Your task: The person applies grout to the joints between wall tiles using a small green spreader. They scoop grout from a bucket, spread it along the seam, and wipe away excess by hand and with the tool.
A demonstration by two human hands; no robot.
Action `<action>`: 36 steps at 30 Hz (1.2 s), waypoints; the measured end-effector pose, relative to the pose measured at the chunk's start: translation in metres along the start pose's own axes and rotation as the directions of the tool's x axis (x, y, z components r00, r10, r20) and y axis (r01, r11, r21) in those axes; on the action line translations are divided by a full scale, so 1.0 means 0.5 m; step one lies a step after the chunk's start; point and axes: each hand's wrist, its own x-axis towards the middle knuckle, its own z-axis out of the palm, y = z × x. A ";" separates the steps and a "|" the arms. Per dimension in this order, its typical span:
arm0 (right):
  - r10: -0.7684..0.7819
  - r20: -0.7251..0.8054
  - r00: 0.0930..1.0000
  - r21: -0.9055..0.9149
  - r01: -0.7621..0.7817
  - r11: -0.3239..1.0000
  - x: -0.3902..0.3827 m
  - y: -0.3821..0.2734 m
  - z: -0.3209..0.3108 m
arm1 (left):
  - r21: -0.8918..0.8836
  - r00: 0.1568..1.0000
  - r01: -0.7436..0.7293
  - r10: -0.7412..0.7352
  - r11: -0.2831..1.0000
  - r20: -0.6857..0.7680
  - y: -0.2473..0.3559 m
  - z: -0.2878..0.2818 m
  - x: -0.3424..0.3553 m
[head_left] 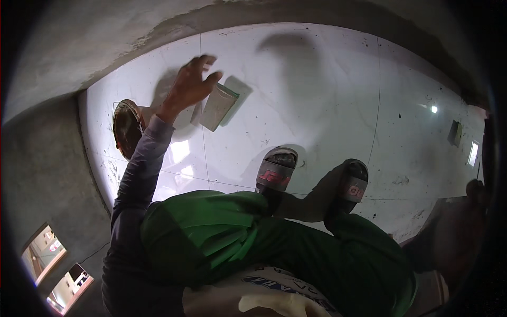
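My left hand (187, 87) reaches out over the white tiled floor (327, 105), its thumb and fingers apart with nothing visible between them. Just right of its thumb lies a pale rectangular block (218, 106) with a green edge, tilted on the floor and touching or nearly touching the hand; which of the two I cannot tell. Left of my wrist stands a round bucket (127, 129) with a brownish, stained rim, partly covered by my sleeve. At the dark right rim my right hand (472, 203) shows only dimly, and its fingers are lost in shadow.
Bare grey plastered walls (47, 153) bound the floor at left and along the far side. My sandalled feet (277, 168) rest on the tiles below the middle. A small dark flat piece (455, 133) lies at the far right, with scattered specks around.
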 end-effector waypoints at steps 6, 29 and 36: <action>0.120 0.110 0.987 0.024 -0.123 0.992 0.031 0.079 0.088 | -0.008 0.933 0.169 -0.158 0.986 0.323 -0.304 0.110 -0.134; 0.404 0.776 0.485 0.544 -0.838 -0.039 -0.194 0.273 0.327 | -0.678 0.677 0.729 0.243 -0.092 0.694 0.327 0.311 -0.046; 0.455 0.755 0.472 0.592 -0.789 -0.166 -0.244 0.331 0.314 | -0.658 0.626 0.747 0.239 0.090 0.743 0.368 0.296 -0.043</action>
